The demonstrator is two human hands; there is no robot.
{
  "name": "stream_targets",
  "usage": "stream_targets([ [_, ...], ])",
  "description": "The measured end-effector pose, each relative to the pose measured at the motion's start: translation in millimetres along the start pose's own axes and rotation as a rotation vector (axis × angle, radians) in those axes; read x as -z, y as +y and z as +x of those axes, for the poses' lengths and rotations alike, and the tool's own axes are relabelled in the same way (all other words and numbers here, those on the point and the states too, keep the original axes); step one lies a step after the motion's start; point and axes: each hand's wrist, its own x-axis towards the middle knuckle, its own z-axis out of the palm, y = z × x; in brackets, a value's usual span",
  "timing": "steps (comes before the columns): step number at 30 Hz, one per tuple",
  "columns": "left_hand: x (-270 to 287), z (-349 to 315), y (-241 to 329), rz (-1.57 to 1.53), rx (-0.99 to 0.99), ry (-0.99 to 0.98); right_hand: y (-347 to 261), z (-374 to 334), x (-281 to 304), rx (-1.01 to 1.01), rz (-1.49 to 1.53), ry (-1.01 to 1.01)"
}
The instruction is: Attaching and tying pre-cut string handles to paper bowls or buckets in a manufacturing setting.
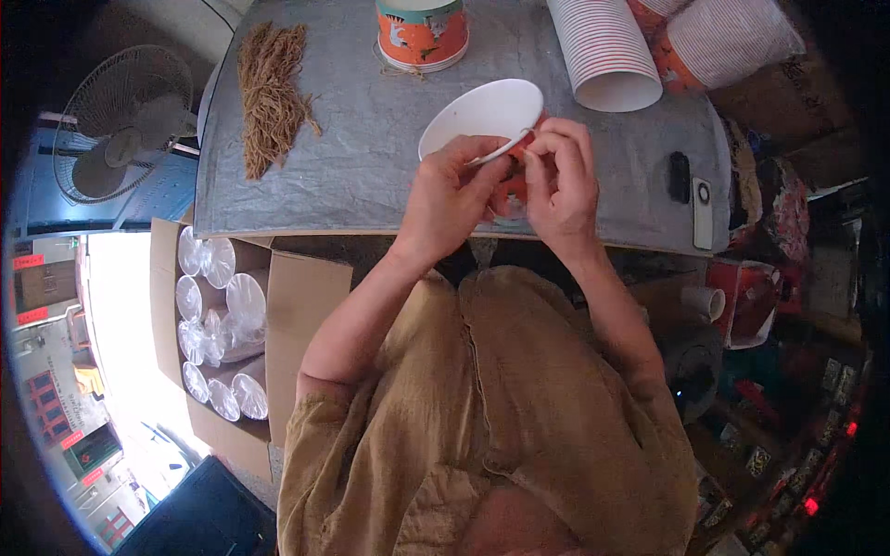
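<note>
My left hand (440, 199) is closed on a paper cup (477, 119), wide and bucket-like, white inside with an orange printed outside. The cup is tilted, its mouth facing up and to the left. At its right rim my right hand (564, 181) has thumb and fingers pinched together; whatever sits between them is too small to make out. Farther back on the table stands a similar orange cup (422, 39) with thin twine around its lower part. To the left lies a bundle of brown twine strands (271, 97).
Nested white paper cups (607, 51) and a plastic-wrapped stack (732, 42) lie at the back right of the grey-covered table (352, 185). A phone (702, 213) and a small black object (680, 178) rest near its right edge. Left stand a carton (306, 306) of wrapped stacks and a fan (125, 125).
</note>
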Motion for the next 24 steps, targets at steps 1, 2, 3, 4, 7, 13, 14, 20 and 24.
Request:
stream_targets([
  [1,1,2,-6,0.054,-0.084,0.045,1,0,0,-0.007,0.044,0.015],
  [2,2,4,-9,0.054,-0.083,0.045,1,-2,0,-0.008,0.045,0.015],
  [3,4,7,-11,0.181,-0.199,0.115,1,-4,1,-0.062,0.085,-0.016],
  [4,5,9,-14,0.307,-0.314,0.184,1,-6,3,-0.117,0.125,-0.046],
  [7,11,11,-17,0.425,-0.381,0.225,0,-10,15,-0.523,0.553,-0.206],
  [13,20,5,-25,0.529,-0.43,0.22,21,-13,34,-0.82,0.865,-0.344],
  [14,24,4,-31,0.529,-0.427,0.216,20,-11,38,-0.824,0.866,-0.341],
  [20,34,-9,-35,0.718,-0.373,0.086,26,-9,50,-0.744,0.882,-0.396],
  [24,16,-3,6,0.526,-0.367,-0.07,21,-8,50,-0.571,0.83,-0.405],
])
